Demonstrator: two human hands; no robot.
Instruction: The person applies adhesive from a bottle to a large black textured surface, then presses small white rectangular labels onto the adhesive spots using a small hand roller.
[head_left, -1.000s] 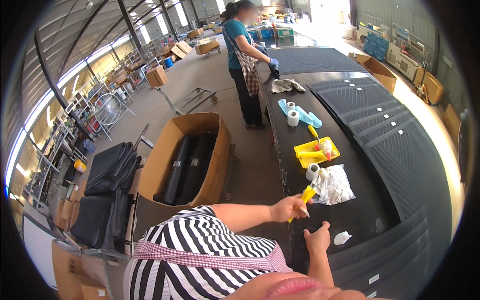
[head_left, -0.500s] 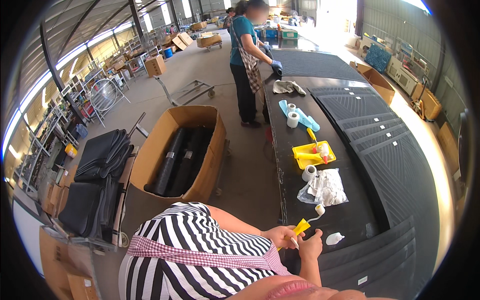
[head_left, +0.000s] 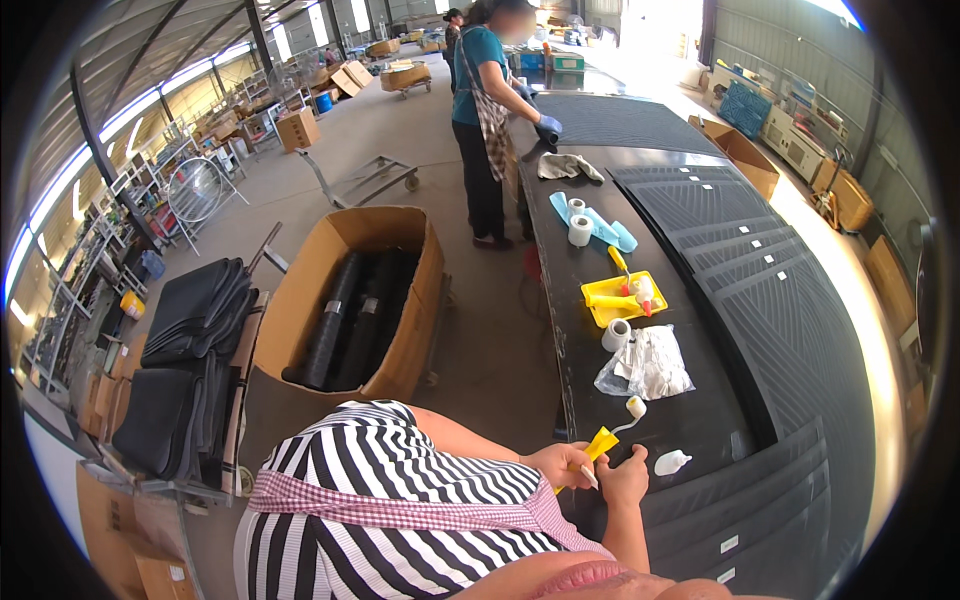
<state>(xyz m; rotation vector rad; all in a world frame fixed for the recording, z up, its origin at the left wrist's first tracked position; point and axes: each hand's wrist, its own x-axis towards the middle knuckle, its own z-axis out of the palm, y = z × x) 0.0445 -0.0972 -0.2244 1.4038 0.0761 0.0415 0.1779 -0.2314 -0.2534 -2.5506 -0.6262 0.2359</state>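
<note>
My left hand (head_left: pixel 560 465) is closed around the yellow handle of a small paint roller (head_left: pixel 603 440). Its white roller head (head_left: pixel 636 407) points away from me over the black table. A small white piece (head_left: pixel 589 476) sticks out by the same hand; its kind is unclear. Close beside it, my right hand (head_left: pixel 626 480) has thumb and finger apart, and nothing shows between them. To the right of that hand, a white squeeze bottle (head_left: pixel 672 462) lies on the table. Black textured mats (head_left: pixel 740 525) with small white labels overlap near my right forearm.
Farther along lie a plastic bag of white labels (head_left: pixel 655 362), a tape roll (head_left: pixel 616 335), a yellow tray (head_left: pixel 604 300) and a blue cloth (head_left: pixel 610 232). A gloved co-worker (head_left: pixel 485 110) stands at the far table edge. On the left, a carton (head_left: pixel 415 340) holds black rolls.
My right hand has risen slightly, its thumb and finger now standing wider apart. The roller stays in my left hand. My view has shifted a little; the co-worker's hands have moved along the dark roll.
</note>
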